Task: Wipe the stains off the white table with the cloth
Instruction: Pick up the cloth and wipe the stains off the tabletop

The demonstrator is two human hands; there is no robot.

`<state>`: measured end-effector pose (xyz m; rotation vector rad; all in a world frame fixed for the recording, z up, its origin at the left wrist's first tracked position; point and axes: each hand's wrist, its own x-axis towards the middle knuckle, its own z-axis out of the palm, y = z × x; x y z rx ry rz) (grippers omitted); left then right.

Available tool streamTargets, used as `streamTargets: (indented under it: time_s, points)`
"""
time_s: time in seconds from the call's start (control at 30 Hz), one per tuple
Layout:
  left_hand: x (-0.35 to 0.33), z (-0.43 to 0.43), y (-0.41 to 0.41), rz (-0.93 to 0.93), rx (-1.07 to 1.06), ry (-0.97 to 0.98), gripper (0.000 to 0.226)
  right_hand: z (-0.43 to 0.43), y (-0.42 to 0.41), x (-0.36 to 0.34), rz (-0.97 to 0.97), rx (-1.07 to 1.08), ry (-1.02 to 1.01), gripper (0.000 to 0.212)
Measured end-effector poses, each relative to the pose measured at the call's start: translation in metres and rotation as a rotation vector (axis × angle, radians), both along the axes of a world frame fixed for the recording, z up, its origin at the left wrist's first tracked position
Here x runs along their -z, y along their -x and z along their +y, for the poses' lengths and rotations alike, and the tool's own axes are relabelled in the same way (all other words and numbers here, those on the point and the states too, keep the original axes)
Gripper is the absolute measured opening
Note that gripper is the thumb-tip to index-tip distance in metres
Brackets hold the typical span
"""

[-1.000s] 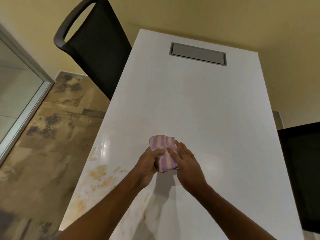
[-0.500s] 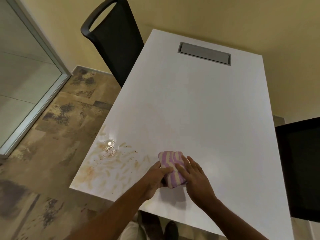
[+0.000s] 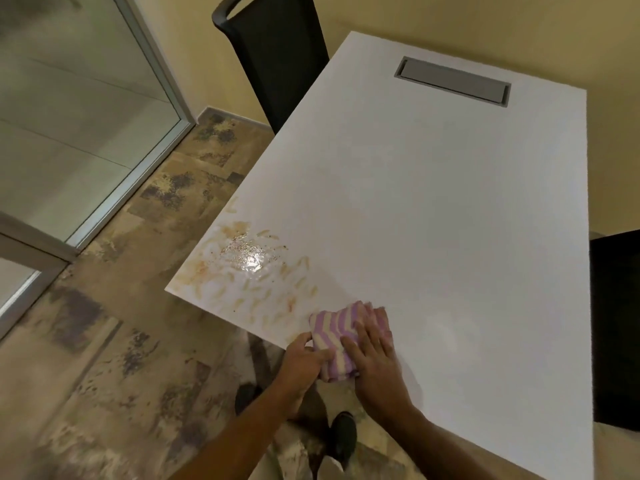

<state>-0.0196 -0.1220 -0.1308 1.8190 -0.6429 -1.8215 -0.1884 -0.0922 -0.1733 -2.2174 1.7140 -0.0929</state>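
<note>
Yellow wall (image 3: pixel 450 19); mottled brown tiled floor (image 3: pixel 104 368). Glass partition (image 3: pixel 69 116), metal-framed, at left. Black handled chair (image 3: pixel 277 57) far left; second black chair (image 3: pixel 616 323) at right edge.

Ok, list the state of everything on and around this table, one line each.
cloth, folded, lying on the table near its front edge
left hand, grips the cloth's near edge
right hand, flat, pressing on the cloth
stains, unwiped, left of the cloth
grey flap, closed, set in the table's far end
</note>
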Motion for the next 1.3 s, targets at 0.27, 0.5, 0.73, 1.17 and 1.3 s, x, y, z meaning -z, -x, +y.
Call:
streamTargets:
  time_s: [0.27,0.5,0.73,1.17,1.3]
  points:
    - [0.01,0.02,-0.021,-0.12,0.062,0.17,0.053,0.005,-0.023,0.006,0.057,0.05,-0.014,0.079]
    - [0.017,0.034,-0.083,-0.389,0.099,0.417,0.042,0.002,-0.037,0.022,0.145,0.088,-0.054,0.102]
    - [0.043,0.028,-0.185,-0.734,0.039,0.488,0.06,0.003,-0.045,0.039,0.229,0.076,0.054,0.102]
    - [0.081,0.006,-0.248,-1.066,0.398,0.549,0.083,-0.005,-0.084,0.044,0.225,0.107,0.138,0.094]
    - [0.089,0.001,-0.256,-1.12,0.498,0.601,0.082,-0.01,-0.101,0.04,0.207,0.094,0.128,0.093]
